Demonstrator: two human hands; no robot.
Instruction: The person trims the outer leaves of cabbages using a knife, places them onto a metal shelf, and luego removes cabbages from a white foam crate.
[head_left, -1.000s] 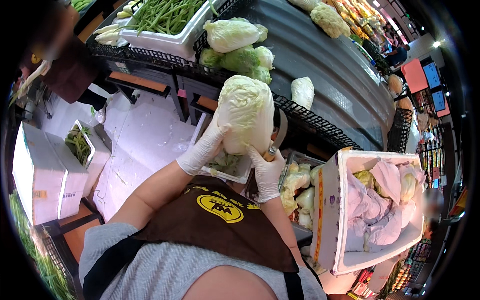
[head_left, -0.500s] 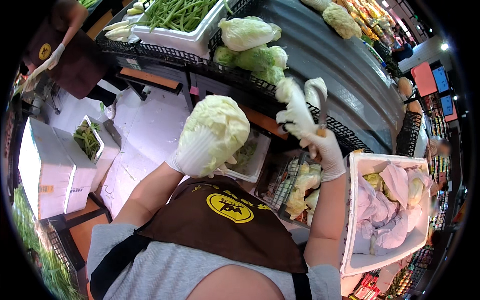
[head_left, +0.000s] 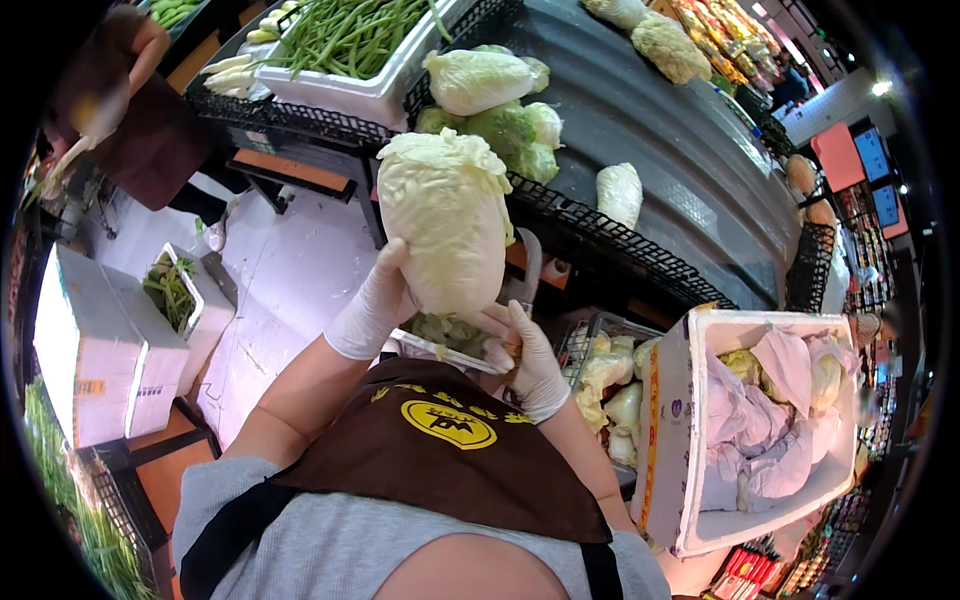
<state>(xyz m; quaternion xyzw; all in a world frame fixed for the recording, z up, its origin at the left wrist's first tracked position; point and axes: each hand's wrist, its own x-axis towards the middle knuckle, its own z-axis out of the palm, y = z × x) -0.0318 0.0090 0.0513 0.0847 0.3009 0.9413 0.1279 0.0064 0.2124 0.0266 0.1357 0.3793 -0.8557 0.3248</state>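
A pale napa cabbage (head_left: 445,220) stands upright in front of me, its leafy top pointing away. My gloved left hand (head_left: 370,305) is closed around its lower left side. My gloved right hand (head_left: 530,365) is by the cabbage's base, closed on the wooden handle of a curved knife (head_left: 531,262). The blade rises to the right of the cabbage, partly hidden behind it. Under the hands, a white box (head_left: 405,343) holding leaf scraps is partly covered by the cabbage and my apron.
A dark display counter (head_left: 690,190) with a black mesh edge holds wrapped cabbages (head_left: 480,82) and a cauliflower (head_left: 670,47). Green beans (head_left: 360,35) fill a white tray. To the right are a foam box (head_left: 700,430) of paper-wrapped produce and a basket. A co-worker (head_left: 150,130) stands far left.
The loose leaf has left my right hand. That hand and the knife have come down and left to the cabbage's base, while the left hand has raised the cabbage and turned it upright.
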